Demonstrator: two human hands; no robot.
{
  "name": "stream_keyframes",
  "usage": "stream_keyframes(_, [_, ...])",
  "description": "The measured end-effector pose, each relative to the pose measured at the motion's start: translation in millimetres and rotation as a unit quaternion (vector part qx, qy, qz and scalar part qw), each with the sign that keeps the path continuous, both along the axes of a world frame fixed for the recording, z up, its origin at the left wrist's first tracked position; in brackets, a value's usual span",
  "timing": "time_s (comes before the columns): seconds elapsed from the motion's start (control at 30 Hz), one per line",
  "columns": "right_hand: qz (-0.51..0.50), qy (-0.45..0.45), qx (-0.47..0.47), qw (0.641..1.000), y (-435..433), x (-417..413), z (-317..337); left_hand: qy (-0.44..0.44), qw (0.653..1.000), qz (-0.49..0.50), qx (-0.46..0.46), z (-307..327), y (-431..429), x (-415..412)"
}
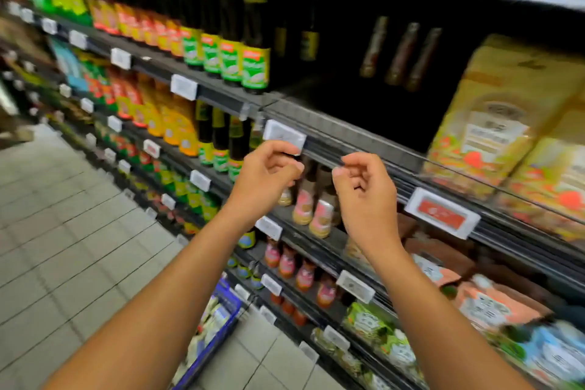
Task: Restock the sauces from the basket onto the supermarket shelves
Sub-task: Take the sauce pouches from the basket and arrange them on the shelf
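A blue basket (221, 317) of sauce packs sits low at 6 o'clock, close under the shelves for easy reach, as a person holds both hands up at the shelf rail (402, 174). The left hand (266, 171), fingers curled, meets the lower edge of a price tag (285, 135). The right hand (364, 190) curls at its 3 o'clock. Neither carries a sauce, and whether either pinches anything cannot be told. Beyond, at 1 o'clock, a dark gap beside three brown bottles (402, 54) likely awaits stock.
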State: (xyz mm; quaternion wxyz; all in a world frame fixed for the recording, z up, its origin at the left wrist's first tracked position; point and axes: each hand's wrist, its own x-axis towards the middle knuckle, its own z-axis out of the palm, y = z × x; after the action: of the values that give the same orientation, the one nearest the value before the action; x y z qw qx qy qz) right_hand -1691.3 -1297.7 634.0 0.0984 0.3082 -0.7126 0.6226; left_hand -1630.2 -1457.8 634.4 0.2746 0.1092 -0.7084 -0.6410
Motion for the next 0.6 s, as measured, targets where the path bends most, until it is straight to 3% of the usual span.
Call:
stream_keyframes(0.3, [0.143, -0.055, 0.058, 0.986, -150.8, 49.3, -56.2, -0.065, 0.991, 0.094, 0.075, -64.8, -122.9, 93.9])
stream_keyframes(0.6, [0.243, -0.191, 0.164, 0.937, -289.9, 107.5, -148.8, -0.145, 0.943, 0.234, 0.186, -155.2, -247.4, 193.5])
